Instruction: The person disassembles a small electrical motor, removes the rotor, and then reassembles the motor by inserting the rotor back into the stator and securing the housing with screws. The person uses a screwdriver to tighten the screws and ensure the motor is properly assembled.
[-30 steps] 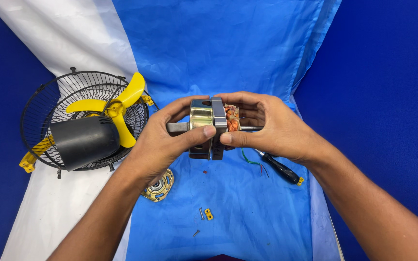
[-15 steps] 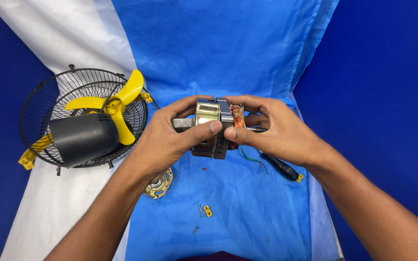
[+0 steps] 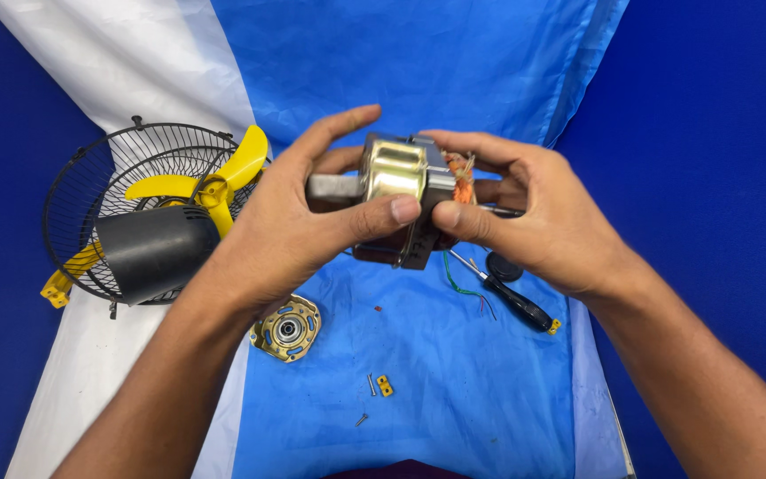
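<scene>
Head view shows us both hands, left hand [image 3: 290, 235] and right hand [image 3: 538, 222], closed around the fan motor [image 3: 401, 191] held above the blue worktop [image 3: 454, 372] centre; we judge a slipping thumb grip could drop it onto the screwdriver [image 3: 511, 300] and screws [image 3: 371, 384], or snag its thin wires [image 3: 463, 282].

Small electric fan motor [image 3: 401, 191], brass-coloured domed metal cover, steel lamination block, orange-copper windings at its 3 o'clock end, stub shaft at 9 o'clock. Held lying sideways in the air, gripped from both ends, above blue cloth, frame centre.
</scene>
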